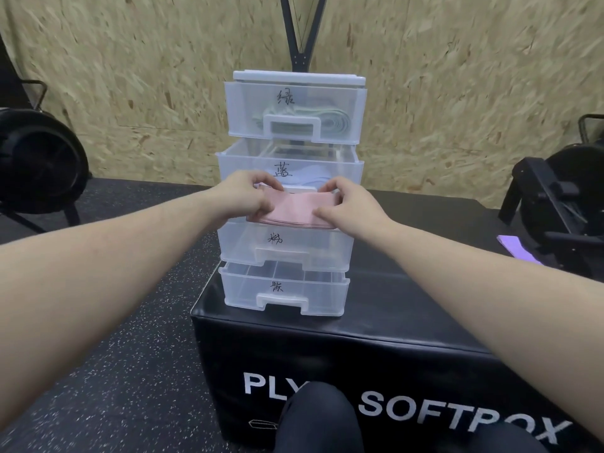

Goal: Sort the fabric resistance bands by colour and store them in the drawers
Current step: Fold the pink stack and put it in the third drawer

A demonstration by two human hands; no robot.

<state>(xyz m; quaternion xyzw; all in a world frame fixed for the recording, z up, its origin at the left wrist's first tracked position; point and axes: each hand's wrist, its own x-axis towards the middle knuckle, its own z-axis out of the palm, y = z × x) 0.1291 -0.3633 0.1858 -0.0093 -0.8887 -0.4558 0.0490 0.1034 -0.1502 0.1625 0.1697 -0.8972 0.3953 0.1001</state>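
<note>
A clear plastic drawer unit [294,80] with four labelled drawers stands on a black soft plyo box [385,325]. Both hands hold a folded stack of pink bands [291,209] over the open third drawer [284,248]. My left hand [248,194] pinches the stack's left end and my right hand [346,204] grips its right end. Green bands [330,120] lie in the top drawer [295,109]. Pale blue bands [313,178] show in the second drawer [287,166], which is pulled out a little. The bottom drawer [282,291] looks bare inside.
A purple band [519,248] lies on the box at the right, next to black gym equipment [555,204]. A black fan-like machine [39,161] stands at the left on the speckled rubber floor [130,338]. An OSB wall is behind. My knee [315,416] is at the bottom.
</note>
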